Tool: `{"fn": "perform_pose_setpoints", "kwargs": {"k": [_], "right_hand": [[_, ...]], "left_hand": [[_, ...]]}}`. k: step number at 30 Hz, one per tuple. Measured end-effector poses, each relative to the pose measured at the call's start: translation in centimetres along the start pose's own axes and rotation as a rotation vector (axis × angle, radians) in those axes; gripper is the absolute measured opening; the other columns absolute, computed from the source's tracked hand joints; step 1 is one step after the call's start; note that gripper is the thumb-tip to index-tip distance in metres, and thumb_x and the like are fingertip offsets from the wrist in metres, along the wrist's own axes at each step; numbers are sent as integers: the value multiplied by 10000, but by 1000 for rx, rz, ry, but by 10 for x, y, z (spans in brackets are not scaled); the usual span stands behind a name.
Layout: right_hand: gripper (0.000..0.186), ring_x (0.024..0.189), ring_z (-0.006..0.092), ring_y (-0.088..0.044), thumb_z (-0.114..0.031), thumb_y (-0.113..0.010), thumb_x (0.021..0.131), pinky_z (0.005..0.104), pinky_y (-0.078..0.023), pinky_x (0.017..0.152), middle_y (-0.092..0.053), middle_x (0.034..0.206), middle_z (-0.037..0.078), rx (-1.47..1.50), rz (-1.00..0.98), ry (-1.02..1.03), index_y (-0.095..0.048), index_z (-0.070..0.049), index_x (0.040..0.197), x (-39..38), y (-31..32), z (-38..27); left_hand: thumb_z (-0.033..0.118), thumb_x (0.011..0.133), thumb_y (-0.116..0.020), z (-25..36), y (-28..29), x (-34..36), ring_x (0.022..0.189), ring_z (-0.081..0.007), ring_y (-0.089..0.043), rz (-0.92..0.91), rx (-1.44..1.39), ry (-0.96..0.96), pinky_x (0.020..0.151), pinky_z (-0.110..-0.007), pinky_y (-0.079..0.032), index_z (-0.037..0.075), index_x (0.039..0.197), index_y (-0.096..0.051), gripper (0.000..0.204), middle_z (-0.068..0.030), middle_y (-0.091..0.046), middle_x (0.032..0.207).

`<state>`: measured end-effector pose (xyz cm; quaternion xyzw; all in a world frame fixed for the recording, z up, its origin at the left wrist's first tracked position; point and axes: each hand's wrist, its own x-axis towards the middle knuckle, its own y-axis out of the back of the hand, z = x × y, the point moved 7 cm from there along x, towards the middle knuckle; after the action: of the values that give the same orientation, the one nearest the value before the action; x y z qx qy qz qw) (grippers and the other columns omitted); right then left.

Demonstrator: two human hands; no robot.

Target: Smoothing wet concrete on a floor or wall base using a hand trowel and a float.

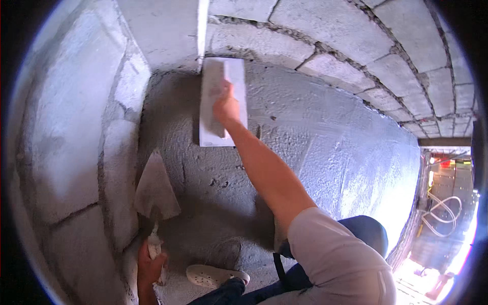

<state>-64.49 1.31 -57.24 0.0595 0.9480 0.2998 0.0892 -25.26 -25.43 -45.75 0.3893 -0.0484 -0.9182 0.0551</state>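
My right hand [227,105] is closed around the handle of a pale rectangular plastering float [209,122]. The float lies flat on wet grey mortar [284,122], its far end close to the base of the block wall. At the lower left, my left hand [151,264] grips the handle of a pointed trowel [157,188]. The trowel's triangular blade points away from me beside the left wall, with some mortar on it. From this angle I cannot tell whether the blade touches the mortar.
Block walls stand at the left [66,152] and the far right [325,30], with a smooth grey column [160,30] in the corner. My clog-shod foot [216,275] is near the bottom. At right a bright opening shows a looped white hose [442,216].
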Motion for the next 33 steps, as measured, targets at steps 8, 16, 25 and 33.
{"fn": "perform_pose_setpoints", "kwargs": {"k": [8,16,25,33], "right_hand": [[389,958,372,-606,-160,-389,925,443,-462,867,-601,1124,150,73,187,-4,-374,-228,1309,-1,87,65],[431,770,382,-628,-183,-435,903,476,-501,680,-586,1045,260,-129,449,-132,-355,-195,1326,-1,130,101],[415,833,523,-572,-224,-418,922,563,-449,742,-623,881,295,-48,34,118,-330,-232,1328,-45,44,6],[420,771,403,-628,-240,-416,919,491,-479,664,-637,854,231,-320,45,67,-322,-279,1327,-2,93,128]], "left_hand": [[89,767,-584,-17,20,-23,576,-113,-527,111,24,85,521,-288,-459,18,1094,-498,345,-44,-538,736],[42,746,-563,-14,4,-13,614,-109,-544,33,-17,111,546,-283,-466,17,1109,-497,369,-39,-546,758],[40,735,-546,-8,3,-6,605,-118,-519,35,-3,63,536,-286,-447,23,1144,-499,413,-49,-525,789],[47,730,-537,11,13,-13,593,-124,-516,204,232,60,518,-282,-436,20,1150,-501,423,-67,-534,781]]}}
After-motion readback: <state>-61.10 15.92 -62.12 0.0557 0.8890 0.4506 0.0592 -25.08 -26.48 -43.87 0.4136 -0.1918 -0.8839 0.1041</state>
